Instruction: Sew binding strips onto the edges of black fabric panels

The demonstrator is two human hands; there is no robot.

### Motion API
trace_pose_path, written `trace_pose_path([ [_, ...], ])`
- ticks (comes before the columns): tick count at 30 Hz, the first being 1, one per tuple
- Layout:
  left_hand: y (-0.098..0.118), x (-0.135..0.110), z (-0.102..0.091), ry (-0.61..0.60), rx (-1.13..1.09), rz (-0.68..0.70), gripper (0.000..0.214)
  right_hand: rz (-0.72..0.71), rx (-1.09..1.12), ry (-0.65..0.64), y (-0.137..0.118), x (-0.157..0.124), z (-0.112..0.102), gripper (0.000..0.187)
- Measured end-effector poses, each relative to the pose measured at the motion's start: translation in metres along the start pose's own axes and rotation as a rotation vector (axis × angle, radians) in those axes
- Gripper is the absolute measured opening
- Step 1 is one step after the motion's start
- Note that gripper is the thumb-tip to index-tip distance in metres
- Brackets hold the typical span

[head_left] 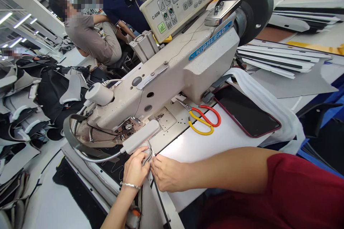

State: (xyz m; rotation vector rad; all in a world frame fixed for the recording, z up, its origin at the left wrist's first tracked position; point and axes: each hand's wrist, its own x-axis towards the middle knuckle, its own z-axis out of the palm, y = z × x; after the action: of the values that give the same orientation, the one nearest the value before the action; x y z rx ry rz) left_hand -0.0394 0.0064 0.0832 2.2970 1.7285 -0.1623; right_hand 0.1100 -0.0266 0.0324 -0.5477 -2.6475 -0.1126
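Observation:
My left hand [137, 170], with a silver bracelet on the wrist, is closed in a pinch on a grey fabric strip [148, 157] just below the sewing machine's [161, 82] needle area. My right hand [168, 175] meets it from the right, fingertips pinched on the same strip. A white lamp bar [141, 136] on a flexible neck hangs right above both hands. Black fabric with white stitching [115, 166] lies under the machine head to the left of my hands.
Scissors with red and yellow handles [204, 118] lie on the white table [204, 143], beside a dark phone [245, 112] and a white band [271, 107]. Stacked flat pieces [279, 61] lie at right. Grey and black cut pieces [29, 103] pile up left. Other people sit behind.

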Motion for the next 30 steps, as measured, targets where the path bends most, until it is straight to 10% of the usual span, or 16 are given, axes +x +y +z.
trace_pose_path([
  [30, 0.008, 0.001, -0.01, -0.081, -0.093, -0.073, 0.016, 0.026, 0.04, -0.091, -0.004, 0.0, 0.003, 0.01],
])
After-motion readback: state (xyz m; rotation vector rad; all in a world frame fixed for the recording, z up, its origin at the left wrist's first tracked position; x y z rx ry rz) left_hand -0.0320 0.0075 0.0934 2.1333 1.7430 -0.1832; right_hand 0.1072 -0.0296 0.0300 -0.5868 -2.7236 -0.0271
